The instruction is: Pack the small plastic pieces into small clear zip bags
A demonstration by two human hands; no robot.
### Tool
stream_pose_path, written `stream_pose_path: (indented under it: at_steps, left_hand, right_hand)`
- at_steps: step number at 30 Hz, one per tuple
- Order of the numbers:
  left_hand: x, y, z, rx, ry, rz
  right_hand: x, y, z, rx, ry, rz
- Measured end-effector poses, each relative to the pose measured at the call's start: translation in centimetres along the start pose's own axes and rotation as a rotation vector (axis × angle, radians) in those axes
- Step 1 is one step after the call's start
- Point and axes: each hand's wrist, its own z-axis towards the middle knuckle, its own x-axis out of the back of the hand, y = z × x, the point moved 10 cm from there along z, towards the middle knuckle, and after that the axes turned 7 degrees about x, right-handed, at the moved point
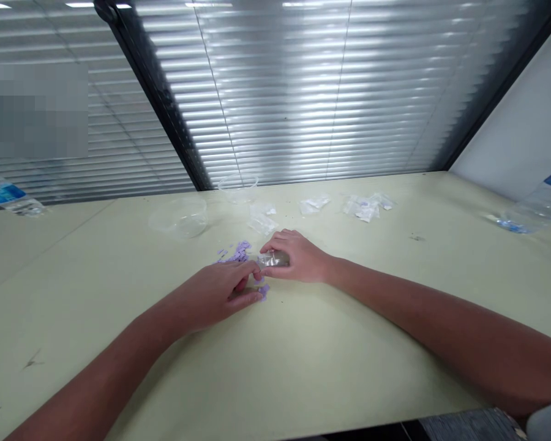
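Note:
A scatter of small purple pieces (237, 252) lies on the pale table (303, 355) in the middle. My left hand (220, 294) rests at the near edge of that scatter, fingers curled and pinched over a few purple pieces. My right hand (298, 257) sits just right of it, fingers closed on a small clear plastic bag (272, 260) held against the table. The two hands' fingertips almost touch at the bag's mouth.
Clear plastic cups (180, 218) (237, 186) stand behind the hands. More small clear bags (262, 220) (314, 204) (366, 207) lie further back. Water bottles lie at the far left (9, 197) and far right (532, 208). Window blinds rise behind the table.

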Motion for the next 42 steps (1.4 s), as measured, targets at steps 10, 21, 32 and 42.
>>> stream_pose_path:
  at_steps: [10, 21, 32, 42]
  left_hand:
    - [-0.07, -0.05, 0.02, 0.015, -0.006, 0.007]
    - [0.06, 0.07, -0.07, 0.013, -0.002, 0.012]
    - [0.21, 0.31, -0.33, 0.021, -0.015, 0.003]
    - [0.07, 0.0, -0.16, 0.018, -0.008, -0.007]
  right_hand:
    - [-0.02, -0.03, -0.04, -0.005, -0.005, -0.002]
    - [-0.02, 0.05, -0.03, 0.0, 0.001, 0.008]
    - [0.06, -0.08, 0.05, 0.0, -0.004, -0.001]
    - [-0.12, 0.09, 0.02, -0.006, -0.01, -0.003]
